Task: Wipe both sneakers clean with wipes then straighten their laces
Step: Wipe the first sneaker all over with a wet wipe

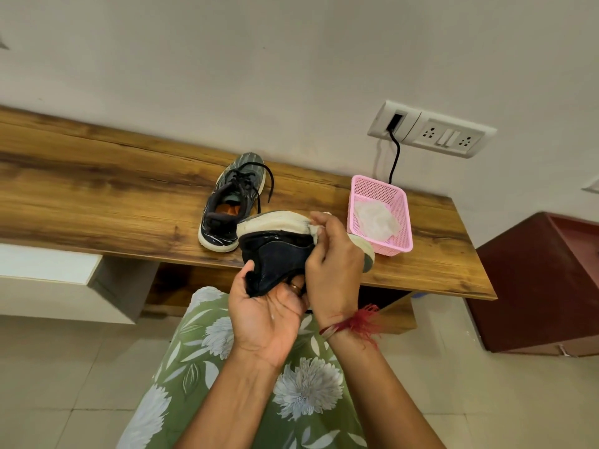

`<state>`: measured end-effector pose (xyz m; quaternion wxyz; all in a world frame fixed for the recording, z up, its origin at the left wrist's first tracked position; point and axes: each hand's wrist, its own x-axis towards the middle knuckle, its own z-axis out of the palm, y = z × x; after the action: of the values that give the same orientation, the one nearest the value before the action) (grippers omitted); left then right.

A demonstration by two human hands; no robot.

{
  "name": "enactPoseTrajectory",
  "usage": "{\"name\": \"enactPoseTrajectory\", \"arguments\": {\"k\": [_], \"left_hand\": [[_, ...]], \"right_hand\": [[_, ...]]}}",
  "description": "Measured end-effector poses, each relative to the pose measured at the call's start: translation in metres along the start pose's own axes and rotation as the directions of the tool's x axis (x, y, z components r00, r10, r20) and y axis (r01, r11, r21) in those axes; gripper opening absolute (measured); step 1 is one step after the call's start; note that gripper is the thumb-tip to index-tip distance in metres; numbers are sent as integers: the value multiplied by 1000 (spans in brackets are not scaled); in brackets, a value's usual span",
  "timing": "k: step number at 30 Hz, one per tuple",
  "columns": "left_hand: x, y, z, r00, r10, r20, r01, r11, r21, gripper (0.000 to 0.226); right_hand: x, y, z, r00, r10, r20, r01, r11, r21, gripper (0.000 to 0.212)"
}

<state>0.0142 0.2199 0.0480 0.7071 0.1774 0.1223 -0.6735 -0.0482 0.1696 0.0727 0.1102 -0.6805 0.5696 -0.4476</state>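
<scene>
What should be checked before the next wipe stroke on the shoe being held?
1. The left hand grips the lifted sneaker: ok.
2. The right hand pinches the wipe against the white sole edge: ok.
3. That wipe is clean enough: cannot tell.
4. A spare wipe lies in the pink basket: ok.
5. The second sneaker stands upright on the wooden shelf: ok.
6. Its laces are straightened: not ok, one trails loose.

One dark sneaker point(275, 254) is tipped sole-up, a wipe point(316, 231) against its sole; the other sneaker point(227, 202) stands farther on the table point(97, 196), laces loose.
</scene>
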Motion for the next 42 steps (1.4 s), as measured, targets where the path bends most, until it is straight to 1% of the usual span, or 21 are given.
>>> {"name": "enactPoseTrajectory", "arguments": {"k": [4, 8, 13, 17, 20, 21, 22, 23, 24, 25, 26, 27, 28, 29, 30, 31, 33, 35, 37, 39, 42], "left_hand": [[0, -1, -1, 1000, 5, -7, -5, 1000, -27, 49], [-3, -2, 0, 1000, -5, 5, 6, 998, -69, 54], [1, -3, -7, 998, 0, -66, -3, 998, -58, 51], [2, -3, -11, 991, 17, -129, -20, 1000, -18, 37], [2, -6, -13, 993, 14, -120, -16, 1000, -22, 35], [2, -6, -12, 994, 10, -110, -13, 1000, -23, 35], [3, -6, -12, 996, 6, -90, -8, 1000, -26, 37], [3, -5, -10, 998, 3, -58, -5, 1000, -30, 40], [4, -3, -8, 1000, 3, -23, -4, 999, -37, 41], [4, 0, -6, 1000, 5, 10, -4, 999, -48, 41], [4, 2, -5, 999, 9, 32, -7, 998, -69, 44], [5, 4, -4, 999, 13, 45, -9, 996, -92, 49], [5, 6, -4, 999, 15, 51, -9, 994, -108, 54], [4, 8, -4, 998, 17, 58, -10, 993, -114, 56], [3, 9, -4, 998, 17, 64, -10, 993, -117, 57], [3, 9, -5, 997, 17, 71, -9, 993, -118, 59], [3, 8, -5, 997, 10, 77, -1, 993, -119, 62], [3, 5, -5, 998, -1, 56, 7, 994, -111, 59], [2, 2, -4, 1000, -12, 29, 15, 994, -106, 59], [2, -1, -4, 1000, -15, 14, 16, 994, -107, 60], [2, -2, -3, 1000, -26, -3, 25, 993, -113, 53]], "right_hand": [[-7, -1, 3, 992, -120, 25, 119, 992, 50, 38], [-9, 1, 4, 943, -309, 127, 301, 950, 79, 44], [7, -5, 3, 803, -504, 318, 514, 856, 59, 39], [17, -8, 7, 707, -529, 469, 600, 800, -3, 35], [22, -18, 13, 583, -511, 632, 659, 752, 0, 33], [23, -20, 13, 564, -502, 655, 638, 769, 41, 36], [23, -24, 9, 601, -499, 625, 555, 823, 123, 38], [24, -23, 3, 699, -470, 539, 402, 882, 248, 38], [26, -21, -6, 821, -366, 439, 190, 900, 393, 37], [29, -14, -17, 913, -195, 357, -32, 841, 540, 35], [32, 0, -30, 952, 6, 305, -215, 723, 657, 33], [34, 18, -45, 938, 210, 275, -346, 584, 735, 32], [37, 39, -60, 889, 384, 249, -420, 470, 776, 31], [39, 62, -74, 827, 522, 206, -462, 425, 778, 29], [40, 85, -85, 763, 628, 154, -500, 422, 756, 27], [39, 105, -92, 698, 709, 103, -541, 426, 725, 26], [34, 136, -95, 577, 813, 76, -615, 371, 696, 25], [27, 150, -87, 503, 857, 108, -669, 307, 677, 24], [22, 154, -76, 502, 853, 145, -705, 306, 640, 18], [20, 150, -62, 537, 819, 200, -743, 348, 572, 10], [16, 147, -43, 615, 761, 207, -764, 511, 394, 10]]}}
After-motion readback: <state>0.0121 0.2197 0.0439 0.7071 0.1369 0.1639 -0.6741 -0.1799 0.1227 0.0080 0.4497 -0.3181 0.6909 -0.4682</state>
